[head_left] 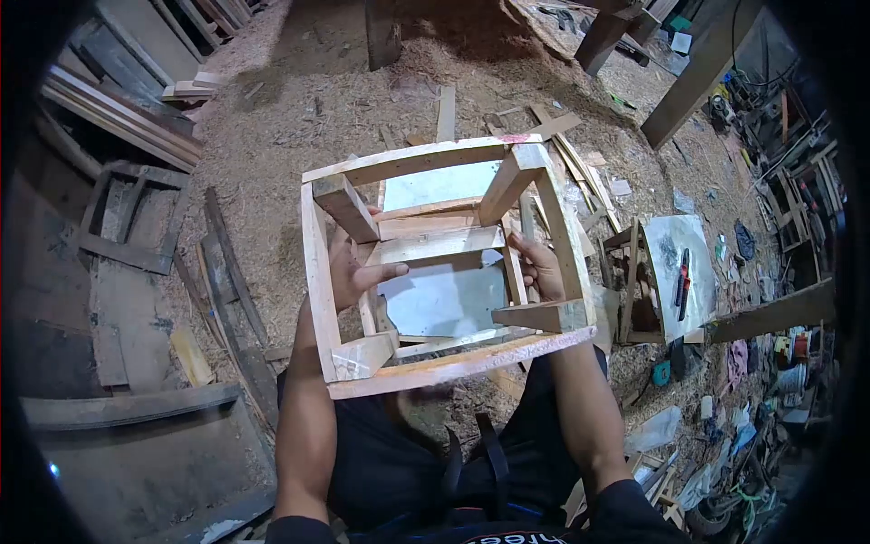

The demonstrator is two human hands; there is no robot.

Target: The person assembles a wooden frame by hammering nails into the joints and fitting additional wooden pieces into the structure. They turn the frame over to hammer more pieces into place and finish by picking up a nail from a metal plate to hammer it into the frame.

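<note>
A small wooden stool frame, with four short legs and rails of pale raw timber, is held in front of my lap. My left hand grips its left side from within, the thumb lying over the rail beside the middle crossbar and the other fingers partly hidden behind the wood. On the opposite side, my right hand has its fingers curled round the inner rail. Through the frame's openings a white panel shows underneath. Pink-red marks colour the far top rail near its right corner.
To the right stands a white-topped wooden piece with a red and black hand tool on it. Wood offcuts lie on the sawdust-covered floor. Dark wooden frames and stacked boards stand at the left.
</note>
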